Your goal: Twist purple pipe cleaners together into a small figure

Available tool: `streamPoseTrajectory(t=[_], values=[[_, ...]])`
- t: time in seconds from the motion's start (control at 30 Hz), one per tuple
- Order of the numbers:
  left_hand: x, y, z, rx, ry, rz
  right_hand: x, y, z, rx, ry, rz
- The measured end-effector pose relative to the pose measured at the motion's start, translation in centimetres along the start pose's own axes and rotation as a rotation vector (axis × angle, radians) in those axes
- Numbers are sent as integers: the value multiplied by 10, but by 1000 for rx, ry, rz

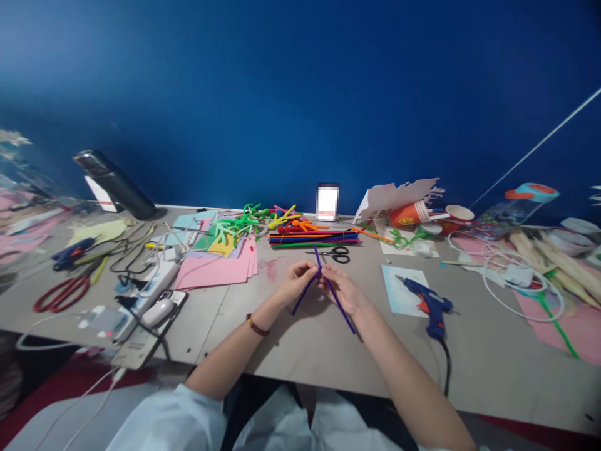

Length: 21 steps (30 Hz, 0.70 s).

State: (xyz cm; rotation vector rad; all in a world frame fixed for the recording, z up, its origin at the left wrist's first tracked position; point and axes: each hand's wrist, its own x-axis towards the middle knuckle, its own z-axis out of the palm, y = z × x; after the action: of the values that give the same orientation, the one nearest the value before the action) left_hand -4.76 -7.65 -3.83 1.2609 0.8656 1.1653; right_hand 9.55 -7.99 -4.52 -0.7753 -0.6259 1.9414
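Purple pipe cleaners (342, 308) cross between my two hands above the near part of the table; one end points up and two ends spread downward. My left hand (300, 280) pinches them at the crossing from the left. From the other side, my right hand (341, 287) is closed on them at the same spot, fingertips close to those of my left. Just beyond my hands lie black-handled scissors (340, 254). Behind these is a bundle of coloured pipe cleaners (314, 238). How the purple pieces join is hidden by my fingers.
A blue glue gun (434, 307) rests on a light blue sheet at right. Pink paper (216, 269), a power strip (150, 294) and red scissors (62, 294) lie left. Green pipe cleaner shapes (241, 222), a phone (327, 203) and paper cups (408, 216) stand toward the wall.
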Motion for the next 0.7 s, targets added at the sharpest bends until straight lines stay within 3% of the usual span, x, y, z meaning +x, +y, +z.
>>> streamPoseTrajectory(t=[0.2,0.4,0.47,0.7], values=[[3,-4,-5,152,64,100,-1,-2,4,-75,3,-89],[-4,2,-12,772,133,648,2,3,3,-154,43,-189],[-5,1,-13,930,138,773,2,4,3,-150,42,-212],[1,-6,-15,1084,240,911,1,2,3,-150,56,-210]])
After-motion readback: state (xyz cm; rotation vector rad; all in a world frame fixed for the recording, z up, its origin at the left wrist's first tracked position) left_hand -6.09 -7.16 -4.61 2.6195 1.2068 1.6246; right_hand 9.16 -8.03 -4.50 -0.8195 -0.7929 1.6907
